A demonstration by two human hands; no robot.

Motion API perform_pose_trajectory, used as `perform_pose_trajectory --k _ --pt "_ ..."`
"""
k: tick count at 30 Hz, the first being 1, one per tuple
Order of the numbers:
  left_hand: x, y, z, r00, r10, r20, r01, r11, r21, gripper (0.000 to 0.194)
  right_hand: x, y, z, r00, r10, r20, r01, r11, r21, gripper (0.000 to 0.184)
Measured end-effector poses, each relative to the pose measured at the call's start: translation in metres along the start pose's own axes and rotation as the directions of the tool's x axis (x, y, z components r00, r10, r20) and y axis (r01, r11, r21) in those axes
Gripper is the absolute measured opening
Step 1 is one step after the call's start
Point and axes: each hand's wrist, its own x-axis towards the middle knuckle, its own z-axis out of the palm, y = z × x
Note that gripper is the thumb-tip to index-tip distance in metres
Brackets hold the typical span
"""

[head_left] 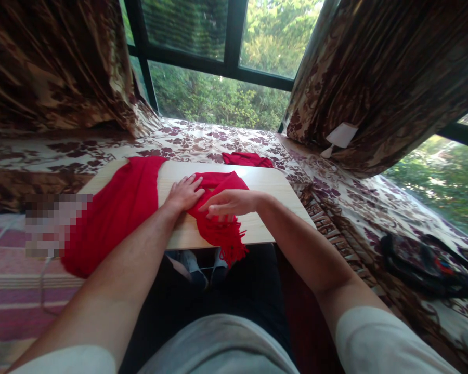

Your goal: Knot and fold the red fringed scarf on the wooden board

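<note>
A long red fringed scarf (117, 213) lies across a small pale wooden table (265, 182), one end hanging off the left side, the fringed end (232, 249) drooping over the near edge. My left hand (184, 192) rests flat on the scarf at the table's middle, fingers stretched out. My right hand (230, 202) hovers palm down just over the bunched part of the scarf, fingers extended and together, holding nothing that I can see.
A second red folded cloth (247, 159) lies behind the table on the floral cover. Patterned curtains (374, 72) hang at both sides of a window. A dark bag (421, 265) sits at the right. A striped blanket (11, 291) is at the left.
</note>
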Motion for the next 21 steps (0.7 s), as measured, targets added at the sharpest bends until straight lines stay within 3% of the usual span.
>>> perform_pose_trajectory --k 2,4,7,9,12,14,16,21 --pt "0.0 0.0 0.0 1.0 -0.001 -0.002 0.001 1.0 0.002 0.066 0.003 -0.002 0.0 0.999 0.05 0.0 -0.049 0.997 0.059 0.026" --pt "0.001 -0.001 0.001 1.0 -0.006 0.004 0.006 1.0 0.002 0.066 0.008 0.0 0.0 0.997 0.075 -0.018 -0.075 0.997 0.0 0.024" --pt "0.002 -0.002 0.002 1.0 -0.003 0.016 0.003 1.0 0.0 0.066 0.016 0.008 0.001 0.97 0.039 -0.238 -0.11 0.95 -0.294 0.025" --pt "0.002 -0.003 0.002 1.0 0.01 0.024 -0.01 1.0 0.003 0.068 0.02 0.016 0.001 0.936 -0.048 -0.349 -0.13 0.874 -0.467 0.04" --pt "0.003 -0.004 0.002 0.999 0.017 0.032 -0.017 1.0 0.012 0.068 0.023 0.029 0.0 0.969 -0.08 -0.234 -0.073 0.81 -0.582 0.073" --pt "0.002 -0.003 0.001 0.999 0.01 0.032 -0.01 1.0 0.012 0.068 0.023 0.036 -0.001 0.989 -0.03 -0.146 -0.068 0.779 -0.623 0.078" --pt "0.002 -0.002 0.0 0.999 0.006 0.031 -0.006 1.0 0.008 0.068 0.022 0.039 -0.002 0.989 0.012 -0.147 -0.107 0.745 -0.658 0.072" --pt "0.001 -0.001 -0.002 0.999 0.005 0.038 -0.005 1.0 0.013 0.069 0.019 0.028 -0.013 0.968 0.101 -0.232 -0.237 0.68 -0.694 0.028"
